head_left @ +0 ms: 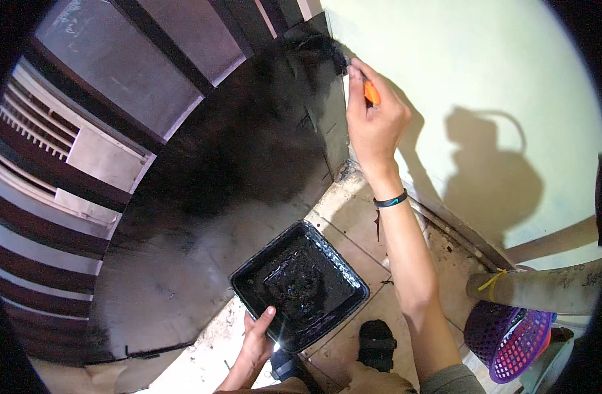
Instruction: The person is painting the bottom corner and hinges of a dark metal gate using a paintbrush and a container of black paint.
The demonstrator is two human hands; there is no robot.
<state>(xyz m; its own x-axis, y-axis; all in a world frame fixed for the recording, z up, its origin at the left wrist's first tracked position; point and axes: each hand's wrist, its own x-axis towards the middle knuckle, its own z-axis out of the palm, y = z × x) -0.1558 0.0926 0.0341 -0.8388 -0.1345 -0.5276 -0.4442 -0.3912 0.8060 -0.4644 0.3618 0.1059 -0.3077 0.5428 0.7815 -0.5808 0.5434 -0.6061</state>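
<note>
My right hand [377, 111] is closed around the orange handle [372, 92] of a paintbrush, raised at the corner where the dark panel meets the pale wall. The dark bristles [338, 58] touch the upper edge of a narrow black-painted strip. Below, my left hand [259, 335] grips the near left rim of a square black tray [301, 290], thumb over the edge. Wet, glossy black paint coats the inside of the tray. Behind it stands a broad panel [222, 162], deep black in the middle and greyer towards its lower left.
Dark slats [163, 54] rise beyond the panel. At right is the pale wall [458, 64]. A large tube [537, 290] bearing writing and a yellow tie lies above a purple perforated basket [520, 344]. My sandalled foot [377, 344] stands on the tiled floor [350, 236], which has dark spots.
</note>
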